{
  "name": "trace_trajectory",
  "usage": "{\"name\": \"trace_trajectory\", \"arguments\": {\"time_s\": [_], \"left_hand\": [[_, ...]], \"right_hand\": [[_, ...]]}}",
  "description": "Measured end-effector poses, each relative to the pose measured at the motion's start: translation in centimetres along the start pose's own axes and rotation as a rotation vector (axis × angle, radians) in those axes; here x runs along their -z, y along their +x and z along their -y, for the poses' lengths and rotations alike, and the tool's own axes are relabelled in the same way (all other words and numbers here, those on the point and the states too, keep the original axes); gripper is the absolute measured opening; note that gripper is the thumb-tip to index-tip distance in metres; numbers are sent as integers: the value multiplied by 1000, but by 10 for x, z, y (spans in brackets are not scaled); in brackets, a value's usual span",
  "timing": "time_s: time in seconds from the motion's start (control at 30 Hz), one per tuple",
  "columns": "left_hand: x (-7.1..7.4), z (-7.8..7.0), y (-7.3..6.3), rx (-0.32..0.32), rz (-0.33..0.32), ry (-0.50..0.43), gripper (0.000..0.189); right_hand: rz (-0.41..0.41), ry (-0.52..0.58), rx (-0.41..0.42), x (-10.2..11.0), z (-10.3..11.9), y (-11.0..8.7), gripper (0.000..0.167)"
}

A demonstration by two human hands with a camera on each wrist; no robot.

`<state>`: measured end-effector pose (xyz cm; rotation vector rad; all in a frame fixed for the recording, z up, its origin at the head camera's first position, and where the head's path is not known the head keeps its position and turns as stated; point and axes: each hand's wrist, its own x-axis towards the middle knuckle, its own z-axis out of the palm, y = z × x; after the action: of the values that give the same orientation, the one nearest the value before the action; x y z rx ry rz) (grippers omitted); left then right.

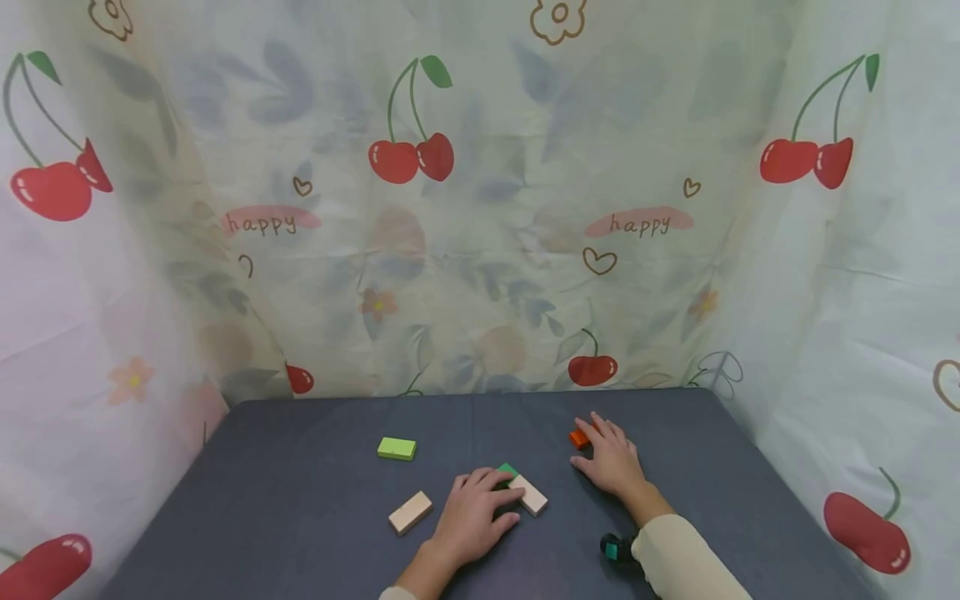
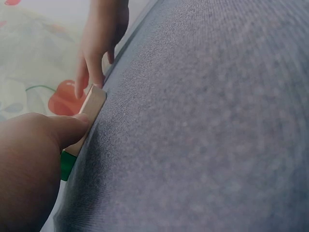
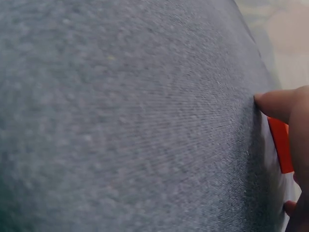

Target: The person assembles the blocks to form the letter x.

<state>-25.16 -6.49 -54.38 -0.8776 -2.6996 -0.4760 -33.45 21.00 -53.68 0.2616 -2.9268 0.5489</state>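
Note:
Near the middle of the table, my left hand (image 1: 474,518) reaches with its fingers to a plain wooden block (image 1: 531,497) and a green block (image 1: 508,470) lying end to end. Part of the green block is hidden beneath the fingers. In the left wrist view the thumb overlaps the wooden block (image 2: 89,116), with the green block (image 2: 67,165) at its near end. Farther right, my right hand (image 1: 617,467) spreads its fingers over an orange-red block (image 1: 578,438), partly covering it. In the right wrist view that block (image 3: 281,144) shows behind the thumb, whose tip meets the cloth.
A lime-green block (image 1: 397,449) lies at the back left, and another plain wooden block (image 1: 411,512) is left of my left hand. A dark strap-like object (image 1: 617,547) is by the right sleeve. Patterned curtains (image 1: 480,275) border the dark table (image 1: 300,500).

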Motion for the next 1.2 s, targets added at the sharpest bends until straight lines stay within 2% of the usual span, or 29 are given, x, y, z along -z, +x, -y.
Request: {"name": "trace_trajectory", "arguments": {"time_s": [0.2,0.37,0.53,0.83,1.2], "left_hand": [[-1,0,0,7,7,0,39],[0,3,1,8,-2,10,39],[-1,5,-1,15,9,15,41],[-2,5,-1,14,21,-16,44],[-3,4,0,22,41,-28,44]], "right_hand": [[82,-2,8,3,-3,2,68],[83,-2,33,2,-2,3,64],[45,-10,67,-2,0,3,58],[-102,-24,84,-4,4,-4,41],[-137,-43,103,-4,9,-14,40]]}}
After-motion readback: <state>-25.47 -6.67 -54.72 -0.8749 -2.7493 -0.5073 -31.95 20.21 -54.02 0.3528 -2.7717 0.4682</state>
